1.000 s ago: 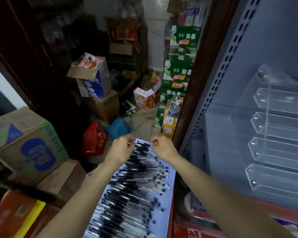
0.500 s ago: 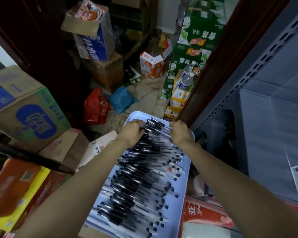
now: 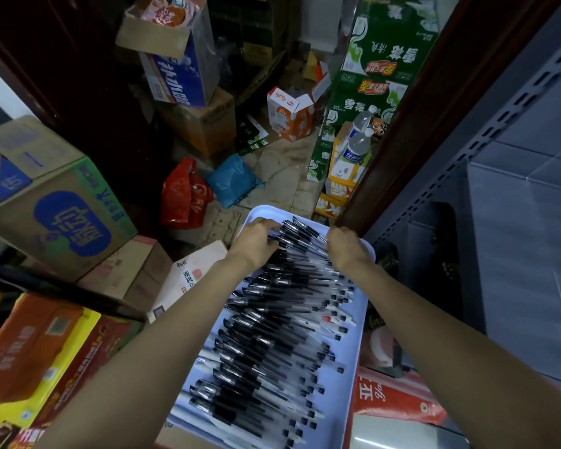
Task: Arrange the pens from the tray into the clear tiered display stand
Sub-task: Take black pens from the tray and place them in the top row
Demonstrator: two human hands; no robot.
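already both hands curl into the far end of the pens [image 3: 272, 319] heaped on the tray [image 3: 357, 345]: left hand [image 3: 256, 241] and right hand [image 3: 345, 247] gathering a bunch. loose, slick barrels could spill; the stand is out of view.

Far left, a big cardboard carton with a blue logo [image 3: 55, 202] sits tilted on smaller brown boxes. Down on the floor, a red plastic bag [image 3: 183, 197] lies just beside a blue bag [image 3: 232, 181]. Further back, a blue-and-white box [image 3: 178, 66] stands on a plain brown carton [image 3: 204, 121]. Right of that, an orange-and-white box [image 3: 289, 115], then a tall stack of green cases [image 3: 379, 66]. A water bottle [image 3: 357, 147] stands in a yellow box. Near left, an orange carton [image 3: 30, 348].
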